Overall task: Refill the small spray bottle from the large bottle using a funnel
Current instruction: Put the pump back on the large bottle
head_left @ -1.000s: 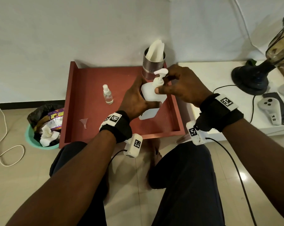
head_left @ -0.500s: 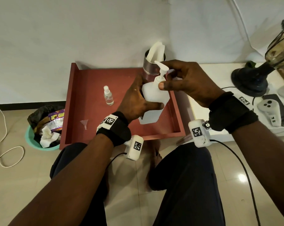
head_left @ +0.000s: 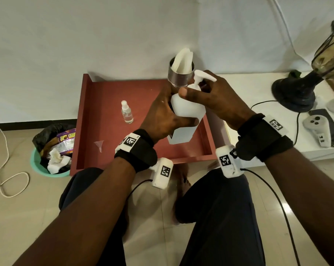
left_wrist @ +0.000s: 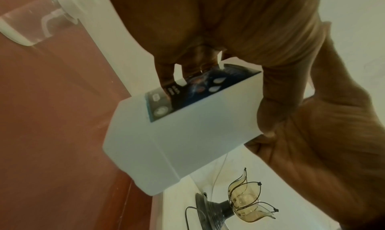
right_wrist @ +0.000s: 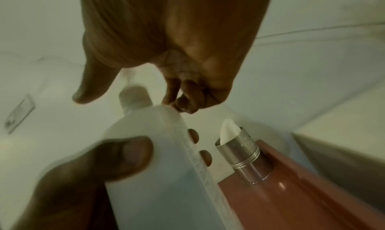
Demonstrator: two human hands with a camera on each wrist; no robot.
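The large white bottle (head_left: 185, 110) is held tilted above the right side of the red tray (head_left: 108, 93). My left hand (head_left: 162, 118) grips its body, thumb on the front and fingers round the back (left_wrist: 268, 118). My right hand (head_left: 216, 95) curls its fingers behind the neck under the white pump head (head_left: 200, 75); the thumb (right_wrist: 89, 91) stands slightly off the collar. The small clear spray bottle (head_left: 127, 112) stands upright, capped, at the tray's middle left. A small clear funnel (head_left: 99, 145) lies near the tray's front left.
A steel cup with white tissue (head_left: 179, 77) stands at the tray's back edge, just behind the bottle. A green bin with rubbish (head_left: 49, 150) sits left of the tray. On the white low table (head_left: 248, 87) to the right are a fan base (head_left: 296, 93) and game controllers (head_left: 317, 129).
My right hand has turned round the pump neck, its wrist swinging out and back. The pump spout now points right instead of left. The left hand keeps its hold on the bottle.
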